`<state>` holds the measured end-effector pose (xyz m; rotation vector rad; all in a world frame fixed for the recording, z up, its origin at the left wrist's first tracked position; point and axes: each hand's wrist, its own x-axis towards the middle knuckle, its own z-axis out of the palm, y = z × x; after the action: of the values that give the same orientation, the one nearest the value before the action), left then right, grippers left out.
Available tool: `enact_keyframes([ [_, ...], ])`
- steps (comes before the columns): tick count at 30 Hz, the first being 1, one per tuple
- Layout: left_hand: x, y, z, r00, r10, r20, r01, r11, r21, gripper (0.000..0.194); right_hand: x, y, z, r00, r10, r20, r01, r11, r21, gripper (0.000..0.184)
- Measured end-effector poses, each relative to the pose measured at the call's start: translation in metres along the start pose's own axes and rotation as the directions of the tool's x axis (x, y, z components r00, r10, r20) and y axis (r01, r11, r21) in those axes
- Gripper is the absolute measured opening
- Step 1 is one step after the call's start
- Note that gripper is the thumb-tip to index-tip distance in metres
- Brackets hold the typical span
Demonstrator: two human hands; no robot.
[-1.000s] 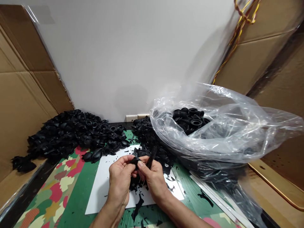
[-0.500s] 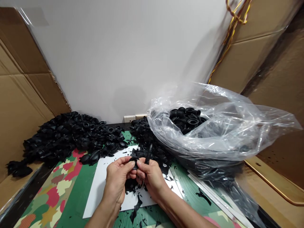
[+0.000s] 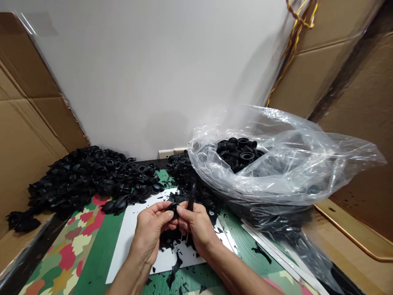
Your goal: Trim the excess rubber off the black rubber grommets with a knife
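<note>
A small black rubber part [image 3: 173,207] is pinched between the fingers of both my hands, over a white board [image 3: 123,250]. My left hand [image 3: 150,226] closes on its left side with thumb and fingertips. My right hand [image 3: 198,227] grips the right side and also keeps a black-handled tool [image 3: 192,196] in its grasp. The handle points up and away; two thin metal prongs show below the fingers. My fingers cover much of the part. Torn black rubber scraps [image 3: 175,270] lie on the board beneath and around my hands.
A heap of black rubber parts with ragged edges [image 3: 92,172] is at the left. At the right, an open clear plastic bag [image 3: 294,184] holds ribbed black rubber parts [image 3: 242,155]. More scraps pile behind my hands. Cardboard [image 3: 27,123] stands at the left.
Both hands stay on the rubber part, with the fingers shifting slightly. The tool's handle has tipped a little more upright. The whole view has shifted slightly.
</note>
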<state>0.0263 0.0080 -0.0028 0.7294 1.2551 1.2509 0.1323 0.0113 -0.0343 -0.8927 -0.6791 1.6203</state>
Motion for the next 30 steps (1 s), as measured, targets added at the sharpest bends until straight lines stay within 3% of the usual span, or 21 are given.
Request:
enact_keyframes([
  [4, 0.005, -0.001, -0.009, 0.995, 0.047, 0.091, -0.052, 0.997, 0.05, 0.037, 0.003, -0.003, -0.001, 0.995, 0.099, 0.028, -0.1, 0.994, 0.031, 0.036],
  [10, 0.005, -0.002, -0.016, 0.955, 0.265, 0.134, -0.294, 0.901, 0.318, 0.024, 0.002, -0.005, -0.001, 0.994, 0.096, 0.043, -0.097, 0.995, 0.03, 0.039],
  [12, 0.001, 0.003, -0.017, 0.922, 0.349, 0.17, -0.387, 0.787, 0.48, 0.014, 0.002, -0.004, -0.001, 0.997, 0.07, 0.043, -0.07, 0.998, 0.004, 0.038],
  [15, -0.004, 0.013, -0.017, 0.851, 0.456, 0.262, -0.479, 0.467, 0.744, 0.01, 0.002, -0.003, 0.001, 0.999, 0.042, 0.027, -0.041, 0.998, -0.037, 0.037],
  [18, -0.005, 0.025, -0.015, 0.818, 0.432, 0.38, -0.467, 0.115, 0.877, 0.012, 0.003, 0.001, 0.0, 1.0, 0.011, 0.021, -0.009, 0.997, -0.079, 0.032],
  [20, -0.003, 0.029, -0.014, 0.826, 0.366, 0.429, -0.445, -0.044, 0.894, 0.012, 0.005, 0.003, -0.002, 0.999, -0.017, 0.044, 0.022, 0.994, -0.11, 0.028],
  [24, 0.0, 0.028, -0.013, 0.824, 0.306, 0.476, -0.429, -0.21, 0.878, 0.014, 0.007, 0.004, -0.007, 0.991, -0.032, 0.129, 0.051, 0.987, -0.153, 0.025],
  [30, -0.004, 0.014, -0.015, 0.754, 0.357, 0.551, -0.461, -0.31, 0.831, 0.022, 0.007, -0.005, -0.006, 0.986, 0.046, 0.158, -0.032, 0.995, -0.092, 0.029],
])
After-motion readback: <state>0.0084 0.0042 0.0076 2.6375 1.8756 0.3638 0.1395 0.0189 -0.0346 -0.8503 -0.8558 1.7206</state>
